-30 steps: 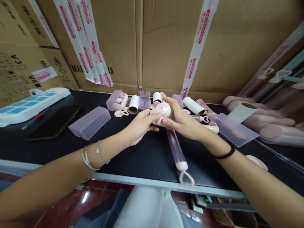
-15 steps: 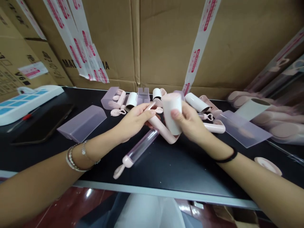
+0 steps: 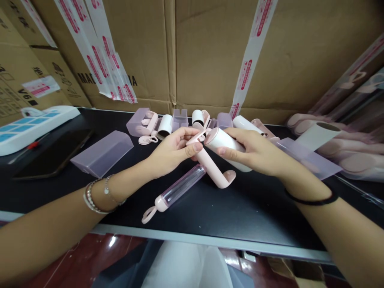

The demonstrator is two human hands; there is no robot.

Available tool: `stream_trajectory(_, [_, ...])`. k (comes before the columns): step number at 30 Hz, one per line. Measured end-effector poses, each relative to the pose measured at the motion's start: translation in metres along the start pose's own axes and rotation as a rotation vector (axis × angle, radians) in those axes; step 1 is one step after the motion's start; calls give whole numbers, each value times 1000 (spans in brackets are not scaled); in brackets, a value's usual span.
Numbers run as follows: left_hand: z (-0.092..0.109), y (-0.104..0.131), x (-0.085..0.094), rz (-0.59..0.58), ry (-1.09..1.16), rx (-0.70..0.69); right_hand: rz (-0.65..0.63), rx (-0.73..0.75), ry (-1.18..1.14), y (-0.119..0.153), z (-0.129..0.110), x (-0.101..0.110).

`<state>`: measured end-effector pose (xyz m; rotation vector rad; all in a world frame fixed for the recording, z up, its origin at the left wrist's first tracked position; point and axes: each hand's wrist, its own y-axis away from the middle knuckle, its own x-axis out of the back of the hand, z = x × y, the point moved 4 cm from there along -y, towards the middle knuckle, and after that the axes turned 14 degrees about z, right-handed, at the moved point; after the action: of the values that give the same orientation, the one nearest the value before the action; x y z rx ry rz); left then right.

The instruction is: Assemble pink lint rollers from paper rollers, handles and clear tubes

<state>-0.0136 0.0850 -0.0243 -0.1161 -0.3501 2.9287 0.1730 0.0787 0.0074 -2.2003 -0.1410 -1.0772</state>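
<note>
My left hand (image 3: 175, 150) is closed on the upper end of a pale pink plastic holder (image 3: 213, 168), a long piece with a lip at each end. In my right hand (image 3: 255, 154) is a white cylinder (image 3: 225, 144) with a pink end cap, tilted beside the holder and apart from its lower lip. Below my left hand, a clear pinkish tube (image 3: 184, 186) with a pink cap and loop lies on the black table, its upper end by the holder. Part of my left fingers is hidden behind the holder.
Translucent purple covers (image 3: 103, 154) lie left and right. White cylinders (image 3: 165, 126), pink holders and loop caps line the back. A black phone (image 3: 55, 156), red-handled screwdriver (image 3: 32, 147) and white-blue box (image 3: 39, 126) are at left. A cardboard wall (image 3: 207, 52) stands behind.
The white cylinder has come out of the pink holder and turned from nearly upright to slanted, its pink end toward my left hand. My right hand has moved right.
</note>
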Motion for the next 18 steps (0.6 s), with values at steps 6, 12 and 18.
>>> stream_trajectory(6, [5, 4, -3, -23, 20, -72, -37, -2, -97, 2, -8, -4])
stream_trajectory(12, [8, 10, -2, -90, 17, -134, -5, 34, -119, 3, -15, -3])
stream_trajectory(18, [11, 16, -3, -113, -17, -157, 3, 35, -141, 6, -19, -4])
